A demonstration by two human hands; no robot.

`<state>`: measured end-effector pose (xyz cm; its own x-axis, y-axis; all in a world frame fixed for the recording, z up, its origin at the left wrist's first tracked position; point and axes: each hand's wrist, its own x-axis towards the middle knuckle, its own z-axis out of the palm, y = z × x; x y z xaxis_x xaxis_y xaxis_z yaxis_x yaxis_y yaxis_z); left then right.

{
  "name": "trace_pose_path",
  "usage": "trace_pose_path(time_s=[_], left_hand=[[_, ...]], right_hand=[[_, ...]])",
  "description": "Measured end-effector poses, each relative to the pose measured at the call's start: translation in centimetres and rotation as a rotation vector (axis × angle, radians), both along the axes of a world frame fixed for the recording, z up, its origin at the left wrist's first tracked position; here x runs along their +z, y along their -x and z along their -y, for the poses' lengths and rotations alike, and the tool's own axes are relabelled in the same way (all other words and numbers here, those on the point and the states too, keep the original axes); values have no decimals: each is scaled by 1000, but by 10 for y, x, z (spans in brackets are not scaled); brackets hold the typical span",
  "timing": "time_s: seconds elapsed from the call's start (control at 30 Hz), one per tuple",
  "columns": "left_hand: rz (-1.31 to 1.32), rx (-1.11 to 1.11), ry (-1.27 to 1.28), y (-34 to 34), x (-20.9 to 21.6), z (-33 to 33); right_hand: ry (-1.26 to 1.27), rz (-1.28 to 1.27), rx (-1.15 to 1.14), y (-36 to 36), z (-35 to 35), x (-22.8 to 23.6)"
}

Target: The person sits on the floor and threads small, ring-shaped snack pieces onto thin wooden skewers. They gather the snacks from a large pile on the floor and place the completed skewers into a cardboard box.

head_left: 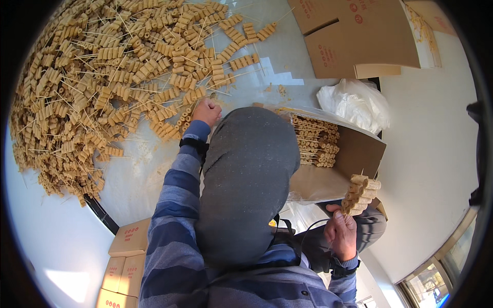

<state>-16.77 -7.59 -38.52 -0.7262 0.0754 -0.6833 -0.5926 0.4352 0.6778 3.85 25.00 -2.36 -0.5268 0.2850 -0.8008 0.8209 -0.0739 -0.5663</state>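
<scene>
My right hand (341, 233) is closed around the sticks of a few skewers (362, 194), threaded with thick, ridged tan rolls that look like fried dough or tofu. They stand upright above the fist, to the right of an open carton. At the near edge of a large heap of the same skewers (128, 66), my left hand (207, 112) has its fingers curled in. Whatever those fingers grip is hidden from this side. Inside the open cardboard carton (359, 154), stacked skewers (316, 141) lie with their round ends showing.
My grey-trousered leg (249, 174) rises between the heap and the carton. Behind the carton lies a white plastic bag (354, 105). Larger cardboard boxes (359, 36) stand at the far right. Closed cartons (123, 264) are stacked at lower left. Crumbs dot the pale tabletop (138, 169).
</scene>
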Motion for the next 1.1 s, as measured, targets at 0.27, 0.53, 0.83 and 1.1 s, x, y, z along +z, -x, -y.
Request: trace_pose_path(time_s=[0.27,0.53,0.83,1.1], left_hand=[[-97,561,-789,-12,144,86],[-547,289,-822,-29,389,53],[-150,-758,-397,-63,336,-212],[-539,-1284,278,-56,140,-337]], right_hand=[[86,-79,15,-8,-14,0],[147,-395,-39,-30,-54,17],[397,-1040,-180,-22,-125,21],[544,-1245,-381,-27,-177,3]])
